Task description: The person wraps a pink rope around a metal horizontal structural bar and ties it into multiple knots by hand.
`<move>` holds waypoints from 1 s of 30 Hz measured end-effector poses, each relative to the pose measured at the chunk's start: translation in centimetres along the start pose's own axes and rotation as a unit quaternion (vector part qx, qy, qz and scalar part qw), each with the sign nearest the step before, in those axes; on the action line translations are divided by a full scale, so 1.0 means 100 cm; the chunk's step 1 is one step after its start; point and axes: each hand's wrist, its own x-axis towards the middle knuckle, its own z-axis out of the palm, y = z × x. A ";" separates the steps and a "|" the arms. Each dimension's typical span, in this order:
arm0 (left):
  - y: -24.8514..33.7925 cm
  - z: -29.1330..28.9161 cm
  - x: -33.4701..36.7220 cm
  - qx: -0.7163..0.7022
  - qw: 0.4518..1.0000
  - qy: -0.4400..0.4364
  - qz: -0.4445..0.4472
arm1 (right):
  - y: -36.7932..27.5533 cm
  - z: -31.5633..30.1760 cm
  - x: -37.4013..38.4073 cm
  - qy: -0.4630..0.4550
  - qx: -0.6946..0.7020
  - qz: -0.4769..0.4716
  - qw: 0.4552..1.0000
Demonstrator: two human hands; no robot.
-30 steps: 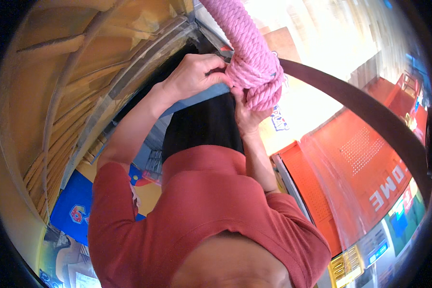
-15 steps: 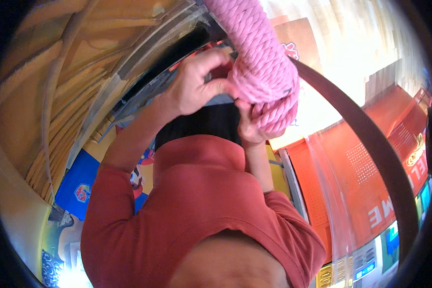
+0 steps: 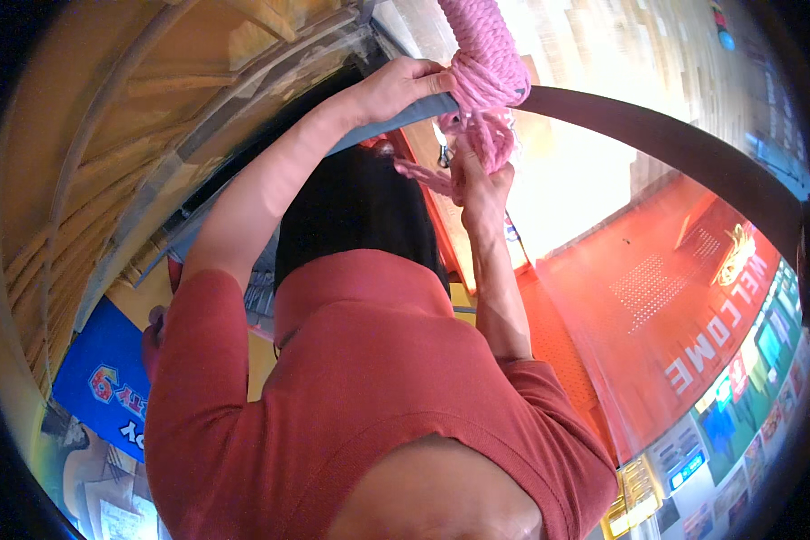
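A thick pink rope wrapping (image 3: 486,54) comes down from the upper edge, its coils bunched where a dark curved band (image 3: 603,108) meets it. My left hand (image 3: 405,85) is closed at the left side of these coils, thumb against the rope, its palm over the band's grey left part (image 3: 378,124). Just below, my right hand (image 3: 479,180) grips a loose bunch of pink rope (image 3: 490,144). A strand of that rope (image 3: 423,174) trails leftward from the hand. Some right fingers are hidden behind the rope.
A small scissors-like thing (image 3: 443,155) lies beyond my right hand, on an orange-edged surface. Right of me spreads a red mat (image 3: 639,288) with white lettering. A blue printed panel (image 3: 103,369) stands at lower left, below brown, ribbed, curved sheeting (image 3: 90,171).
The rope wrapping has shifted up and looks farther off. My left hand has moved up and right along the band. A loose bunch and trailing strand now show at my right hand.
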 end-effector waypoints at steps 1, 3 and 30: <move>0.001 -0.001 0.001 -0.008 1.000 -0.004 -0.018 | -0.008 0.001 -0.002 -0.012 -0.013 0.016 1.000; 0.003 -0.001 0.000 -0.071 0.997 -0.006 -0.044 | -0.031 0.002 -0.005 -0.036 -0.040 0.048 0.997; 0.022 0.065 -0.047 0.003 0.912 0.182 0.367 | -0.148 0.084 -0.028 -0.266 -0.638 -0.459 0.559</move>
